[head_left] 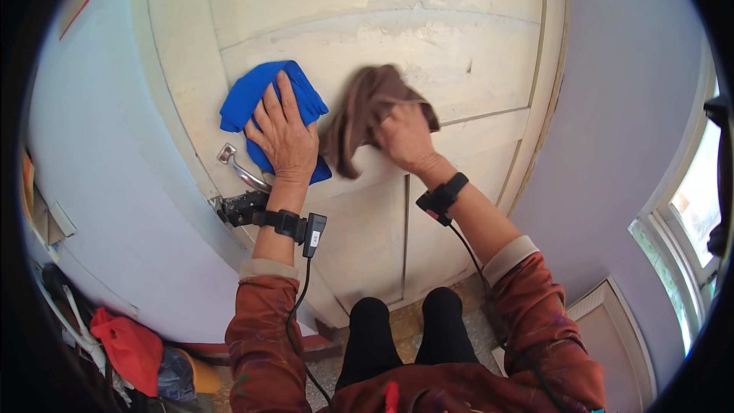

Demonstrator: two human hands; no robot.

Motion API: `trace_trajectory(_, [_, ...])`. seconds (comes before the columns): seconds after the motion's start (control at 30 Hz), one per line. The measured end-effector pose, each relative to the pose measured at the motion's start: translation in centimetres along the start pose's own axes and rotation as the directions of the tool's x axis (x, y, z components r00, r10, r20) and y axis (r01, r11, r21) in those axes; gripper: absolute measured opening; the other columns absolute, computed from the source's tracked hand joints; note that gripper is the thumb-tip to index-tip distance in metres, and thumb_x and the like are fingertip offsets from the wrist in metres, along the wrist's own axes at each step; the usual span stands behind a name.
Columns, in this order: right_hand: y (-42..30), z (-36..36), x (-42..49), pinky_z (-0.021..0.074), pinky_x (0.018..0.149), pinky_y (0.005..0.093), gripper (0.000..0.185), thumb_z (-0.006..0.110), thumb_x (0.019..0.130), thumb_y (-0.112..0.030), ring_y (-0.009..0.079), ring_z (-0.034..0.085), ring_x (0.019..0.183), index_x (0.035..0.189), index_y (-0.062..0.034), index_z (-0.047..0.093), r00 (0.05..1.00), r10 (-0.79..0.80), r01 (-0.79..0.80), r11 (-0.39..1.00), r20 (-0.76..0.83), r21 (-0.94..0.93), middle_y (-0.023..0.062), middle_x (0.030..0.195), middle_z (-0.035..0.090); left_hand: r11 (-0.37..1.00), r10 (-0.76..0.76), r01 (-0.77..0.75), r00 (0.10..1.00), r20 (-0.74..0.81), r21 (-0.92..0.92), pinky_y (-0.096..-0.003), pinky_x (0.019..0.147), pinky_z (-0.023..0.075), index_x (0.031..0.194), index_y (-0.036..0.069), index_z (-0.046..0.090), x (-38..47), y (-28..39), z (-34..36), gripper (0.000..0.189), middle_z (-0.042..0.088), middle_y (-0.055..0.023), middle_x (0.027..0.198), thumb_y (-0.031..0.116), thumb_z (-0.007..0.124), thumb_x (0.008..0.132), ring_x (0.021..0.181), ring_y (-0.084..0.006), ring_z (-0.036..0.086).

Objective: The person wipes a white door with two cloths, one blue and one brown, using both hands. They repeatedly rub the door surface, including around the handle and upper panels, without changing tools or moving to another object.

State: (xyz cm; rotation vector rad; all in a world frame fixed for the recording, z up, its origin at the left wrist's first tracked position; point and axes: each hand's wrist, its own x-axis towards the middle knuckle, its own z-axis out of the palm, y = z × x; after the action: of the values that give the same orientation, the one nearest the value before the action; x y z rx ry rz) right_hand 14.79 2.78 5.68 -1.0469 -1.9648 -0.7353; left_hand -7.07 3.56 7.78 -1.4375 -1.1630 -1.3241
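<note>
My left hand [285,140] lies with spread fingers on a folded blue cloth [241,100], pressing it flat against a cream painted panel door [367,40]. To its right my right hand [404,136] grips a bunched brown cloth [361,106] against the same door; hand and cloth are slightly blurred. Below the blue cloth is a curved metal door handle [246,175], partly behind my left wrist. A dark door lock [241,208] sits under the handle, also partly covered by that wrist. The door's paint is worn and stained above the cloths.
A pale wall [114,172] flanks the door on the left, with a red cloth or bag [129,344] and a yellow bin [205,371] low down. At right are a window [694,206] and a framed panel [613,344] leaning by the wall.
</note>
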Motion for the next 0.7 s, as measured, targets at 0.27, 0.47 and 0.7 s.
trace_trajectory(0.27, [1.3,0.4,3.0,0.0310,0.117,0.0488,0.044,0.062,0.088,-0.013,0.0443,0.041,0.135,0.131,-0.0039,0.057,0.744,0.437,-0.219,0.874,-0.505,0.434,0.0255,0.151,0.040,0.998,0.005,-0.012,0.995,0.098,0.065,-0.0500,0.111,0.0188,0.159,0.009,0.028,-0.5,0.0,0.1,0.092,0.039,-0.0136,0.153,0.024,0.075,0.081,0.135,-0.0318,0.038])
trace_trajectory(0.47, [-1.6,-0.5,5.1,0.0303,0.120,0.0473,0.051,0.066,0.088,-0.026,0.0356,0.039,0.142,0.134,-0.0074,0.059,0.922,-0.339,0.330,0.941,-0.186,-0.078,0.0156,0.151,0.046,0.991,0.095,-0.096,0.995,0.012,0.095,-0.0483,0.110,0.0200,0.158,0.007,0.030,-0.6,-0.4,0.5,0.081,0.040,-0.0137,0.153,0.037,0.065,0.090,0.135,-0.0308,0.038])
trace_trajectory(0.7, [3.3,-1.7,6.4,0.0307,0.113,0.0524,0.050,0.060,0.093,-0.025,0.0426,0.046,0.128,0.136,-0.0010,0.051,0.774,0.275,-0.222,0.961,-0.570,0.163,0.0245,0.135,0.052,0.998,0.057,-0.060,0.996,0.069,0.030,-0.0494,0.111,0.0195,0.159,0.008,0.028,-0.9,-0.1,0.0,0.092,0.039,-0.0145,0.154,0.020,0.075,0.081,0.136,-0.0323,0.037])
